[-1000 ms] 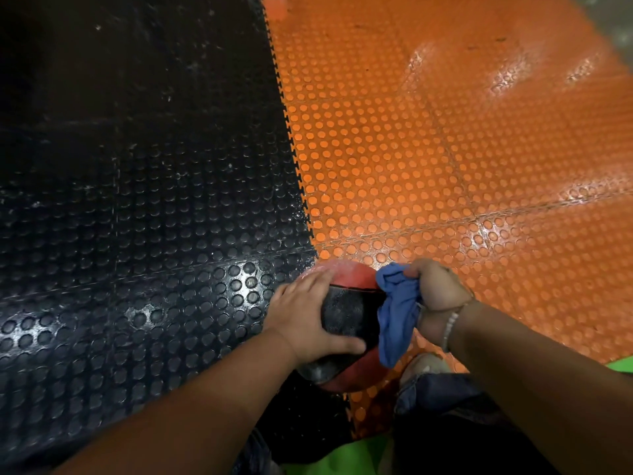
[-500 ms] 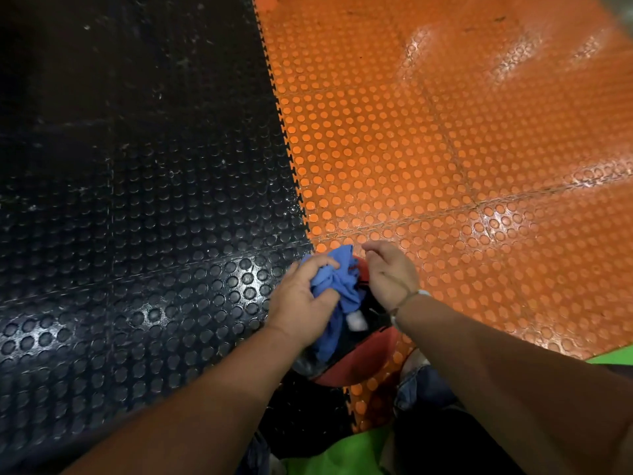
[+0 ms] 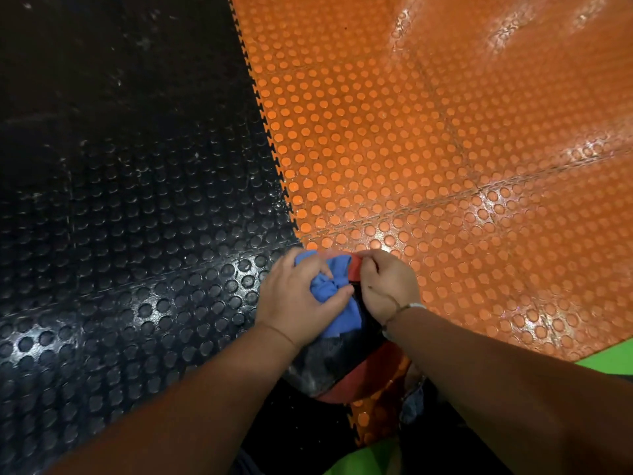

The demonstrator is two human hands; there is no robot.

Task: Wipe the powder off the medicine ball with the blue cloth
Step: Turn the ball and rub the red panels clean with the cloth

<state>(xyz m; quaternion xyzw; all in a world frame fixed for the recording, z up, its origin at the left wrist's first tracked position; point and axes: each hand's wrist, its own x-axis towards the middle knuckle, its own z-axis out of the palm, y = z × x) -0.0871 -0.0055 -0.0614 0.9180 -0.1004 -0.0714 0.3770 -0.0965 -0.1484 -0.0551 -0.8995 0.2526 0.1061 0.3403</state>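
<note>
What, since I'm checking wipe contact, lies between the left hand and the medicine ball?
In the head view, the bunched blue cloth lies there: the left hand grips it against the top of the medicine ball.

Lighting dim overall and uneven. Orange studded floor tiles point(image 3: 428, 138) are the brightest area. White glare patches sit at top right and along the right edge, so the light appears to come from above on the far right. Black studded floor tiles point(image 3: 120, 200) are nearly lost in darkness at top left, with a weak sheen on the studs lower left. Dark shadow lies on the floor under the black-and-red medicine ball point(image 3: 329, 365); its black panel shows a grey sheen. Blue cloth point(image 3: 329, 293), left hand point(image 3: 294, 299) and right hand point(image 3: 387, 286) are evenly lit and reasonably sharp; folds and knuckles legible. Forearms point(image 3: 513, 389) at the bottom edge are dark and soft. Wide-angle distortion: tile seams bow, studs shrink and smear toward the top corners.
</note>
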